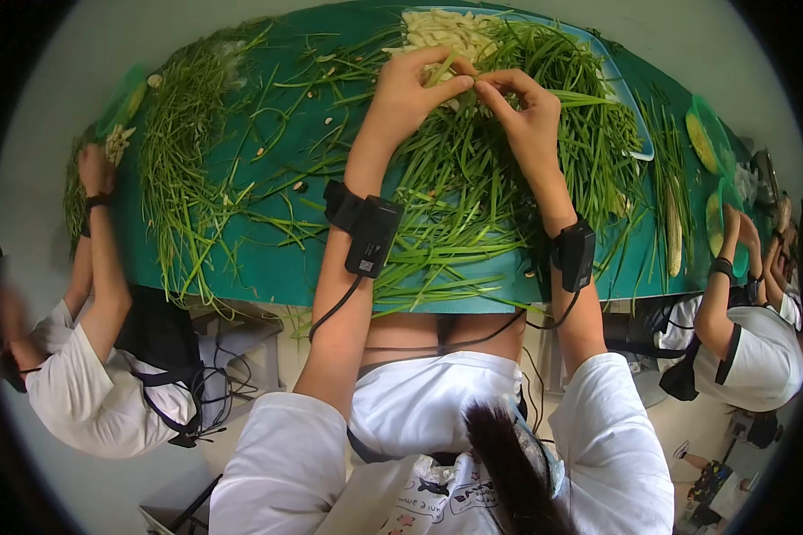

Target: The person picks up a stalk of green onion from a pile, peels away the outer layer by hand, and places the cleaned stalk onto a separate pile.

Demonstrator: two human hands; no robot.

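Note:
My left hand (410, 94) and my right hand (528, 107) meet over the far middle of the table. Thumbs and fingertips of both are pinched together around a thin green stalk (443, 69), partly covered by the fingers. Beneath and beside them spreads a big heap of long green leafy stalks (598, 125), which look like chives. Part of this heap lies on a pale blue tray (644, 134). Just beyond my left hand, cream-coloured cut pieces (437, 31) are piled on the tray.
The green table (281, 201) carries scattered stalks and bits. Another stalk heap (183, 134) lies left, near a co-worker's hand (95, 169). At right are a corn cob (674, 232), green baskets (705, 134) and another person's hands (736, 232). Cables hang from my wrist devices (375, 236).

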